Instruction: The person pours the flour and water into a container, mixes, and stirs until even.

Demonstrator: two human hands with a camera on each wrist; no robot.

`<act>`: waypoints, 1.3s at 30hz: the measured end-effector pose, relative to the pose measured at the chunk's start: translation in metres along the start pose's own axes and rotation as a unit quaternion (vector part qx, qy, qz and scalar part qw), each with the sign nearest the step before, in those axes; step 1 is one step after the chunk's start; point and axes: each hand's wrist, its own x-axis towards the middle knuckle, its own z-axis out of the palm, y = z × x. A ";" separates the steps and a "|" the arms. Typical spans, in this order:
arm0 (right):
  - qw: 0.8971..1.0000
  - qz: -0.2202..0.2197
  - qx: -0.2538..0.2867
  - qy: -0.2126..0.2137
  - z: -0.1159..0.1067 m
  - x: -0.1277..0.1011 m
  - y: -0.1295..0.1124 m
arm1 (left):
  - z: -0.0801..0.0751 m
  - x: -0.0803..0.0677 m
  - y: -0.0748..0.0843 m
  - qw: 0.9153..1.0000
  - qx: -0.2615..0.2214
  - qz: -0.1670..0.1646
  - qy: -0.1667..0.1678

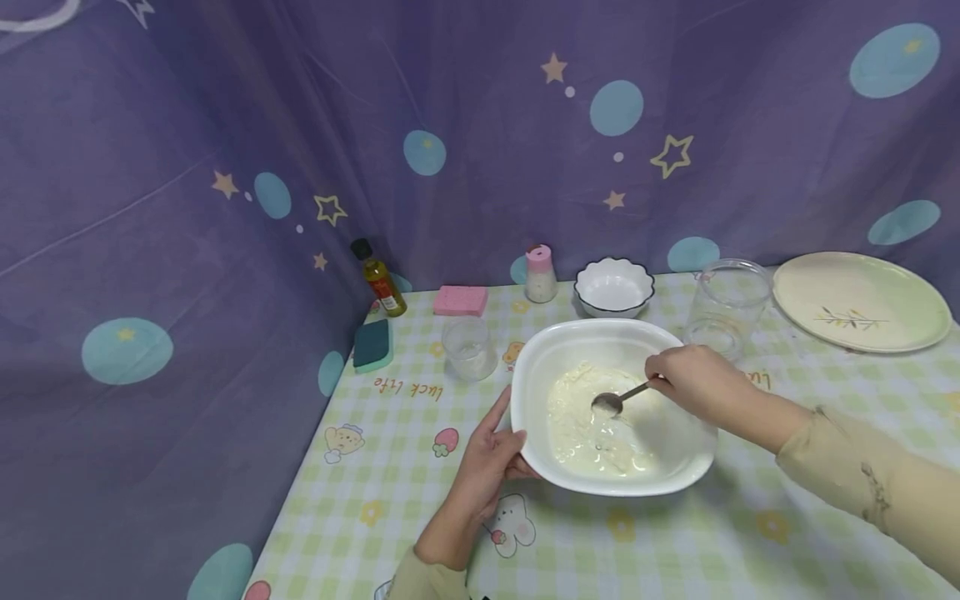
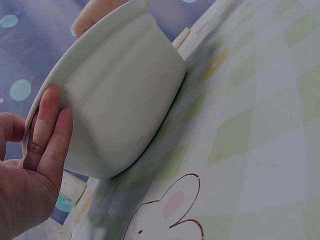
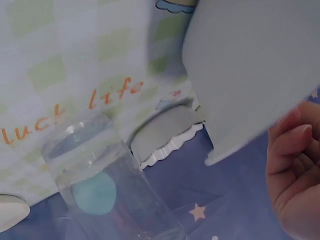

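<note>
A large white basin (image 1: 697,467) stands on the checked tablecloth, with a pale, lumpy, wet batter (image 1: 577,433) spread over its bottom. My left hand (image 1: 483,467) grips the basin's left rim, thumb above and fingers against the outer wall; the left wrist view shows those fingers (image 2: 49,125) on the underside of the rim. Over the basin's right side, my right hand (image 1: 697,383) pinches the handle of a dark brown spoon (image 1: 609,404), whose bowl sits in the batter. In the right wrist view the basin's wall hides the spoon.
Behind the basin stand a scalloped white bowl (image 1: 615,287), a pink-topped shaker (image 1: 540,273) and a clear plastic jar (image 1: 726,308). An oval plate (image 1: 862,304) lies far right. Leftward are a clear cup (image 1: 470,350), pink sponge (image 1: 461,301), dark green sponge (image 1: 372,345) and oil bottle (image 1: 381,282).
</note>
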 end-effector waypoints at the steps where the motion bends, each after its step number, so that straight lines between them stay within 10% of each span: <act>1: 1.000 0.002 -0.002 0.006 0.002 0.000 0.000 | 0.000 0.000 0.000 1.000 0.001 0.000 0.001; 21: 0.998 -0.003 -0.064 -0.020 -0.009 0.003 0.015 | 0.000 0.000 -0.001 1.000 -0.005 0.001 0.001; 39: 0.992 -0.078 0.055 -0.085 -0.023 -0.009 0.019 | 0.000 0.000 0.000 1.000 -0.008 0.003 -0.006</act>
